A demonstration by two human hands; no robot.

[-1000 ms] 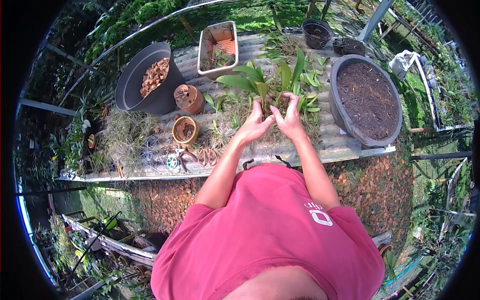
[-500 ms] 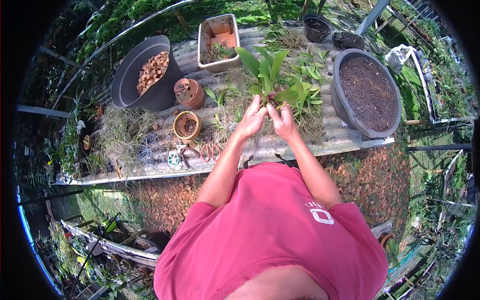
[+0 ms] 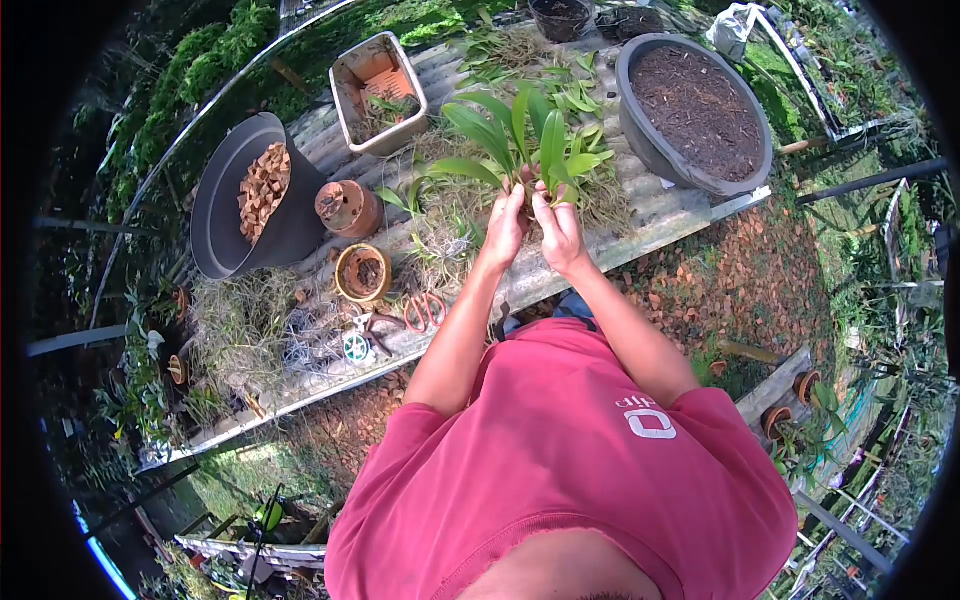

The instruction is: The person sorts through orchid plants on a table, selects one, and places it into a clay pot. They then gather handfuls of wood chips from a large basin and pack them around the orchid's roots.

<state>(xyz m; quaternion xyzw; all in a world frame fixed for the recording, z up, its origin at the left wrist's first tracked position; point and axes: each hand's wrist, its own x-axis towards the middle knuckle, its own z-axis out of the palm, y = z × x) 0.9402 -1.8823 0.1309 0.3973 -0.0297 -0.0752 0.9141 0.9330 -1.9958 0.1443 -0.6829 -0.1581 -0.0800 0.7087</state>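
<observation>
Person's got both hands up on a leafy plant, prob an orchid, holding it at the base just above the corrugated bench. Left hand and right hand sit side by side, fingers closed around the bottom of the clump where leaves meet roots; leaves fan up and away from the person. Plant sits over a messy pile of roots and more green cuttings on the bench, roughly in the middle, btw the rectangular planter and the big tub of dark bark mix.

Looks like they're working on the base, maybe splitting or cleaning it, can't tell which. Imo the way to do it well: keep the grip low on the crown, not on the leaves, since those prob snap or crease easy. Pull apart slow w/ thumbs, let tangled roots slide out rather than ripping.

Other stuff around: tilted grey tub w/ clay chunks, a tipped terracotta pot, a small clay pot standing open, red-handled snips near the front edge, well apart from the hands. If roots won't give, snips are prob the better call than brute force.
</observation>
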